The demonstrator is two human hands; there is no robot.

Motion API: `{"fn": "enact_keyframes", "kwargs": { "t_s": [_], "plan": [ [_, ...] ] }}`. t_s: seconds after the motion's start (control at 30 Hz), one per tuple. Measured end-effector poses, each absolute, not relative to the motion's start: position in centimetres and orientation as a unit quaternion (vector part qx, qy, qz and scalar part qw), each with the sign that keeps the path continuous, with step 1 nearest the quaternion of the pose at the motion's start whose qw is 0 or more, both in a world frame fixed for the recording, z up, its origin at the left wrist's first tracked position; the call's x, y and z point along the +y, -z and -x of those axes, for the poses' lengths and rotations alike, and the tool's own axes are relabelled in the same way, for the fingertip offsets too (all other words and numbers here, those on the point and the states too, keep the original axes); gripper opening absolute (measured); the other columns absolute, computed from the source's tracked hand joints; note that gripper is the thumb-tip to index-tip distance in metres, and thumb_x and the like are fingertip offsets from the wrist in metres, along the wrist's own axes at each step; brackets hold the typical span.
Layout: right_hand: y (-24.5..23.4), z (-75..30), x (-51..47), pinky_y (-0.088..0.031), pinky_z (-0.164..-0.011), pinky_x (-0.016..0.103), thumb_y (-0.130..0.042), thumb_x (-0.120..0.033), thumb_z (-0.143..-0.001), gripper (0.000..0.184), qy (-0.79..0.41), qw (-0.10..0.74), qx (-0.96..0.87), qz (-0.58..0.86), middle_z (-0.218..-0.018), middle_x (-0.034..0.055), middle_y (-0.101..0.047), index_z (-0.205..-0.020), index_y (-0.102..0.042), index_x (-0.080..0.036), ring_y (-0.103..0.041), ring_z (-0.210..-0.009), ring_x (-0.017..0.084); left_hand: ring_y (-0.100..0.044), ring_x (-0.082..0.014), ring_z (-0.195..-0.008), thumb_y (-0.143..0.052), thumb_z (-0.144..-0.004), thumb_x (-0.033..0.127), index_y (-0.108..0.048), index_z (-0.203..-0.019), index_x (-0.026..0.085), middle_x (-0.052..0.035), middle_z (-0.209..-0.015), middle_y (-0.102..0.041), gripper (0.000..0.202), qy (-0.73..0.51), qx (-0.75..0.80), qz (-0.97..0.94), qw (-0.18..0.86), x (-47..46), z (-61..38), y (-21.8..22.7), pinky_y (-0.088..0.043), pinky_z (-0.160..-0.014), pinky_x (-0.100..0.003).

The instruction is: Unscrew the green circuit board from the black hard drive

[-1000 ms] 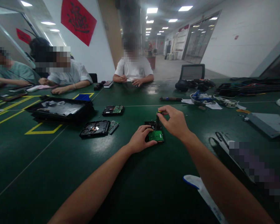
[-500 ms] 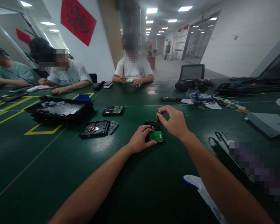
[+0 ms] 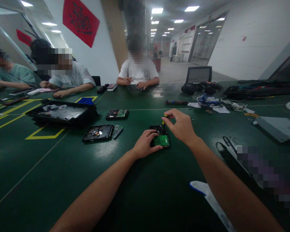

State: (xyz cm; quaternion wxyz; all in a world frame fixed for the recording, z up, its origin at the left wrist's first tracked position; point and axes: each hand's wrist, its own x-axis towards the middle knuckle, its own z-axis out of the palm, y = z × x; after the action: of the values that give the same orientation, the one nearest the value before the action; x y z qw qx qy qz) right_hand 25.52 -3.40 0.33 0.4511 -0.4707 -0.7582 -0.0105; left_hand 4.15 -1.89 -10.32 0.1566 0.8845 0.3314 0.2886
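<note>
A hard drive (image 3: 162, 141) with a green circuit board lies on the dark green table in front of me. My left hand (image 3: 147, 143) grips it from the left side, thumb at the near edge and fingers across the top. My right hand (image 3: 180, 125) pinches the yellow-and-black handle of a small screwdriver (image 3: 163, 122). The screwdriver stands upright over the far part of the drive; I cannot make out whether its tip sits in a screw.
To the left lie a second hard drive (image 3: 98, 133), a loose circuit board (image 3: 117, 131) and another drive (image 3: 117, 114). Beyond them stands a black tray (image 3: 62, 111). A dark pen-like tool (image 3: 176, 102) lies farther back. A white-and-blue item (image 3: 211, 199) rests by my right forearm. Co-workers sit across the table.
My two hands and the hard drive stay in place. The screwdriver's handle shows a slightly different turn between my right fingers.
</note>
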Motion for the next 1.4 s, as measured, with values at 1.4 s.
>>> {"fn": "enact_keyframes", "kwargs": {
  "t_s": [1.4],
  "plan": [
    [-0.54, -25.48, -3.62, -0.053, -0.087, 0.041, -0.058, -0.029, -0.096, 0.013, 0.028, 0.435, -0.777, 0.454, -0.104, 0.0082, -0.071, -0.105, -0.064, -0.022, -0.068, -0.094, 0.024, -0.047, -0.0325, -0.134, -0.073, -0.081, 0.06, -0.058, -0.132, 0.024, -0.0131, -0.139, -0.054, 0.065, -0.285, 0.332, -0.886, 0.151, -1.88, -4.08, 10.38, -0.043, -0.113, -0.053]
  ]
}}
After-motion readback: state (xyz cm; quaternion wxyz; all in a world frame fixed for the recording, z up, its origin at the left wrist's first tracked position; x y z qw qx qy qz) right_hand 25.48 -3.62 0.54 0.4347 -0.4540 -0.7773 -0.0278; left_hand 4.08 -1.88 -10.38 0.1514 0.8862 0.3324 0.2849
